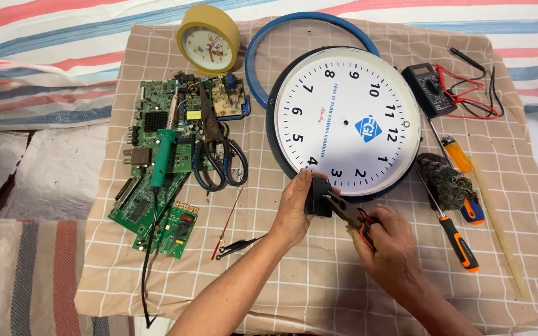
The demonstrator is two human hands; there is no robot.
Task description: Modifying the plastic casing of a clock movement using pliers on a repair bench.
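Left hand (pixel 294 208) gripped a black clock movement (pixel 319 196) at the wall clock's (pixel 347 121) lower edge; right hand (pixel 390 239), fingers curled closed, apparently applied red-handled pliers (pixel 350 214) to it.

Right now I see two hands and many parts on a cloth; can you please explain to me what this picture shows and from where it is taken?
The single picture comes from a camera worn on a person's head, looking down at their own bare hands. The left hand holds a small black box, apparently a clock mechanism. The right hand grips pliers whose tips touch that box. Both work at the lower rim of a big white clock face. On the checked cloth also lie green circuit boards, scissors, a small yellow clock, a multimeter, screwdrivers and loose clock hands.
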